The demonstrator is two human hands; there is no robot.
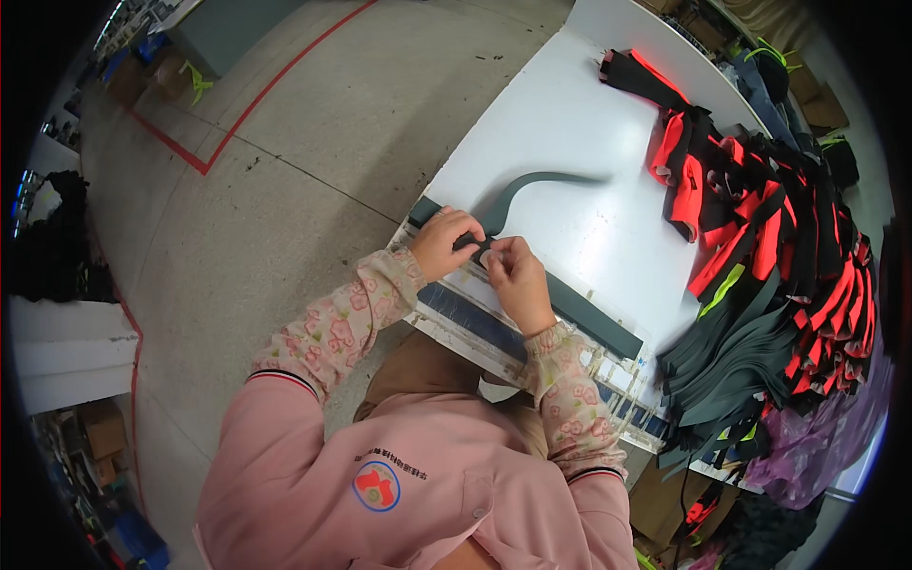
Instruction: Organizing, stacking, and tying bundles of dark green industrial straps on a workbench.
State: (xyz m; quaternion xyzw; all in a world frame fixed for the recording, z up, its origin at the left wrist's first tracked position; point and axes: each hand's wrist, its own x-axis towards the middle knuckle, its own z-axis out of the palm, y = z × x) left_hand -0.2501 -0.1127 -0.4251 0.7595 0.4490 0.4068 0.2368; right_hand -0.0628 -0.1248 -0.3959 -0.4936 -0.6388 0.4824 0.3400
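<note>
My left hand (442, 243) is closed, its fingers pinching a dark grey strip (541, 178) at the near edge of the white table. The strip's free end curls away over the tabletop. Close beside it, my right hand (521, 280) has thumb and fingertips pinched together. A small pale spot shows at those fingertips; whether it is a held piece or a thumbnail is unclear. Under both hands, a flat dark grey band (598, 321) lies along the table edge, sticking out on either side.
On the right of the white table (570, 123) lies a heap of black and bright red fabric pieces (760, 209). A bundle of dark grey strips (727, 351) is nearer me, next to a purple plastic bag (807, 446). A raised white panel (703, 57) borders the far side.
</note>
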